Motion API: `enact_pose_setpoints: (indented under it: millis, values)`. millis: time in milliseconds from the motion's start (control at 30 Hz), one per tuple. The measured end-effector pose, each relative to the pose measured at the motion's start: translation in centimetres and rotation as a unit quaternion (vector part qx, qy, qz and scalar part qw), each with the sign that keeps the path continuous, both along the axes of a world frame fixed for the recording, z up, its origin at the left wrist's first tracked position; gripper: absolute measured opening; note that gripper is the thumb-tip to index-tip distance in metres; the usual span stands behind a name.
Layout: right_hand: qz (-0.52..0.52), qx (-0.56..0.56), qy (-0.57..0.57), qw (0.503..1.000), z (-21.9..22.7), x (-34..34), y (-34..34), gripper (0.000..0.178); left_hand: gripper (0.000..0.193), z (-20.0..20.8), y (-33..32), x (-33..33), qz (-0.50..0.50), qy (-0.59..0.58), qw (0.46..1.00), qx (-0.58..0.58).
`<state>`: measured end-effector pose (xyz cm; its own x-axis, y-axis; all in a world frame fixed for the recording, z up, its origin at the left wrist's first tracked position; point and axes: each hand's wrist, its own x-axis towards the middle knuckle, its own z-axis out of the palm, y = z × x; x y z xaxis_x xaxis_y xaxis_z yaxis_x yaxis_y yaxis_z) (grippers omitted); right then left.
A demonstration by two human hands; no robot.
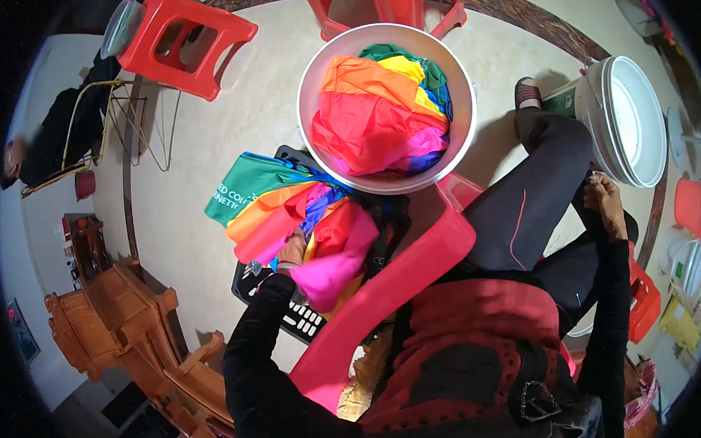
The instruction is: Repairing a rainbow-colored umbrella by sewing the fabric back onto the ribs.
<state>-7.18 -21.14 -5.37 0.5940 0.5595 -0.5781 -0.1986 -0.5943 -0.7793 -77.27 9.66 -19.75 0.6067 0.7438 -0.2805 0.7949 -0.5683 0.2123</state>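
A bundle of glossy cloth [332, 235] in green, orange, red, pink and blue lies over a black slatted plastic crate [296, 321] to my left. My left hand [294, 249] reaches into its folds and appears closed on the fabric; its fingertips are hidden. Out to the right, by my knee, my right hand [606, 202] is closed with the fingertips pinched together. Whatever they hold is too small to make out. Ahead of me a large white bucket [310, 135] contains more crumpled cloth [370, 126] of the same bright colours.
A pink plastic chair [399, 294] stands between the crate and my legs. Red stools [186, 47] are at the far side. Stacked white buckets [637, 124] stand far right. Carved wooden furniture [126, 319] is at left, and another person [62, 132] sits farther off.
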Motion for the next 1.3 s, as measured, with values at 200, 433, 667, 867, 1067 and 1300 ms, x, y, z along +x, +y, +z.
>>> enact_pose_setpoints:
  millis: [200,433,667,867,1067,1300]
  values:
    - [0.031,0.004,-0.064,0.997,0.4,1.7,-2.3,0.009,0.024,6.9,0.1,7.4,0.082,0.135,0.986,-0.048]
    - [0.088,-0.051,-0.475,0.874,3.9,2.9,-3.8,0.016,0.029,15.0,0.6,7.6,0.021,0.145,0.989,-0.026]
    - [0.005,-0.092,-0.522,0.848,2.6,4.1,-9.6,0.017,0.022,30.9,6.7,17.3,0.149,0.256,0.802,-0.519]
    - [-0.082,-0.054,-0.415,0.904,2.6,3.5,-8.2,0.014,0.023,24.4,11.3,29.9,0.073,-0.03,0.941,-0.33]
    - [-0.106,-0.071,-0.464,0.877,5.4,1.8,-6.1,0.013,0.016,5.1,9.6,43.6,-0.195,-0.058,0.978,-0.044]
    - [-0.119,-0.081,-0.422,0.895,5.7,0.8,-6.1,0.015,0.027,-6.5,6.6,45.8,-0.104,0.038,0.993,-0.034]
